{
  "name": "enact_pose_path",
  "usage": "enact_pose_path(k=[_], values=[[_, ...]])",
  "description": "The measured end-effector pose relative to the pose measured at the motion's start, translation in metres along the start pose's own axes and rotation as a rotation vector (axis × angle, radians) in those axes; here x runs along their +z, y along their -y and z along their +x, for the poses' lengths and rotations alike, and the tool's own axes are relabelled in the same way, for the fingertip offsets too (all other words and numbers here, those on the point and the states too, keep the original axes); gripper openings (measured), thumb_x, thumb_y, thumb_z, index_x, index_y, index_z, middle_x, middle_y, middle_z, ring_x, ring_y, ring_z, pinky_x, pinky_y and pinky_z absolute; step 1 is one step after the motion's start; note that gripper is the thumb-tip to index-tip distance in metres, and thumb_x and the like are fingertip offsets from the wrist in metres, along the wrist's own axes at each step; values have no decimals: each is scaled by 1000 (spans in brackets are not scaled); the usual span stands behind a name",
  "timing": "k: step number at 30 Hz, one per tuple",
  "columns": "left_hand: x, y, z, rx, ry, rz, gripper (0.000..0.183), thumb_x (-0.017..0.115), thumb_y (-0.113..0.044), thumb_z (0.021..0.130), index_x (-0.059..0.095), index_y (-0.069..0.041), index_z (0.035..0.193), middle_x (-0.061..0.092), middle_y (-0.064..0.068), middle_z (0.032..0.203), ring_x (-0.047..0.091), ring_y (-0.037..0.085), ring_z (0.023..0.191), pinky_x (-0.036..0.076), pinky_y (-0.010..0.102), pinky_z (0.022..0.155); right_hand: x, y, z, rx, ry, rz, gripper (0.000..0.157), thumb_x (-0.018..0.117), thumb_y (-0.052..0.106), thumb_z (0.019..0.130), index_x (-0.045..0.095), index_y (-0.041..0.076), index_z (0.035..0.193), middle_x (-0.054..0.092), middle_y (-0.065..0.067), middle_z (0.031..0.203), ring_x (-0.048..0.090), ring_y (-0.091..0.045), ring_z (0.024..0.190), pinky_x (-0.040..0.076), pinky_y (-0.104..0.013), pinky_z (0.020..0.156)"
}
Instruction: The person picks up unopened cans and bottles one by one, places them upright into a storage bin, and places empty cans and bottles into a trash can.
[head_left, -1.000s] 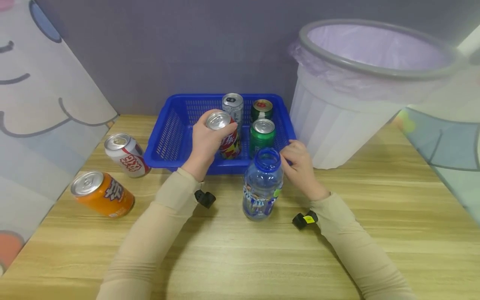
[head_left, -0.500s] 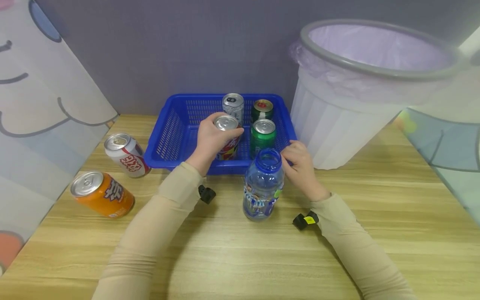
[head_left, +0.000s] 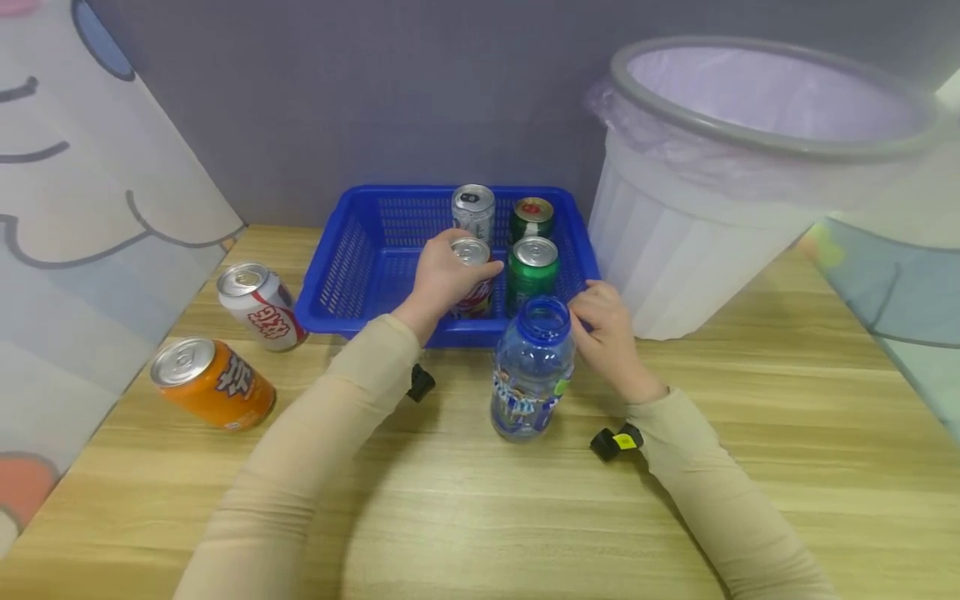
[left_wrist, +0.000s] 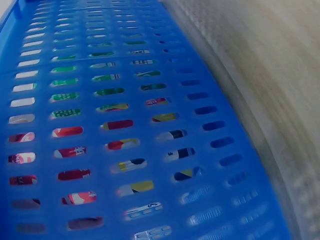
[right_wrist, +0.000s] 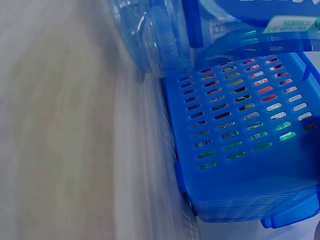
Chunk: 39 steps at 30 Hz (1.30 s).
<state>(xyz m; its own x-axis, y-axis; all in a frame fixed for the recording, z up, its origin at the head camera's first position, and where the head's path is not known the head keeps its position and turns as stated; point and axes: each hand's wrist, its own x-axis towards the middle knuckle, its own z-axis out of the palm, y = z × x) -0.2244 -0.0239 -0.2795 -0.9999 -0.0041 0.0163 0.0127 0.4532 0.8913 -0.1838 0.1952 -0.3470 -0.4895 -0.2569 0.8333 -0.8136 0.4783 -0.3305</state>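
Observation:
In the head view, my left hand (head_left: 444, 279) holds a red drink can (head_left: 474, 296) upright inside the blue plastic basket (head_left: 318, 287), fingers and thumb around its upper part. A green can (head_left: 532, 271) stands just right of it, with a silver can (head_left: 474, 208) and a dark green can (head_left: 532, 218) behind. My right hand (head_left: 606, 337), fingers curled, grips the basket's front right corner; the bottle partly hides the fingertips. A clear blue plastic bottle (head_left: 531, 375) without a cap stands upright in front of the basket, close to that hand.
Left of the basket stand a white-and-red can (head_left: 262, 308) and an orange can (head_left: 217, 387). A tall white bin (head_left: 675, 225) with a purple liner rises close on the right. Behind the basket is a grey wall (head_left: 300, 100); everything stands on a wooden table (head_left: 465, 517).
My left hand has moved right and lower with the red can, bringing it beside the green can. The right hand and the bottle have kept their places; the head view has shifted slightly.

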Motion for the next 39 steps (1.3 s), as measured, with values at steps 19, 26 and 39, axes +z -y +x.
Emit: enact_pose_path(k=[19,26,39], values=[[7,0,3,-28,24,74,60,81,-29,74,52,-6,121,61,11,114,59,25,103,50,39,88,-1,-2,-1,9,13,-7,45,46,24,97,53,2,58,60,-12,62,52,-30,70,37,-50,95],[7,0,5,-47,49,107,59,81,-32,73,51,-8,118,60,9,114,57,25,103,50,39,87,-3,0,0,20,20,-2,29,50,7,86,52,2,58,59,-12,62,50,-28,69,36,-47,96],[9,0,6,-39,99,105,65,76,-33,79,42,-4,126,53,14,127,52,28,116,45,42,96,-2,-2,0,-2,-2,4,47,46,26,97,54,2,58,61,-11,62,51,-28,69,38,-49,94]])
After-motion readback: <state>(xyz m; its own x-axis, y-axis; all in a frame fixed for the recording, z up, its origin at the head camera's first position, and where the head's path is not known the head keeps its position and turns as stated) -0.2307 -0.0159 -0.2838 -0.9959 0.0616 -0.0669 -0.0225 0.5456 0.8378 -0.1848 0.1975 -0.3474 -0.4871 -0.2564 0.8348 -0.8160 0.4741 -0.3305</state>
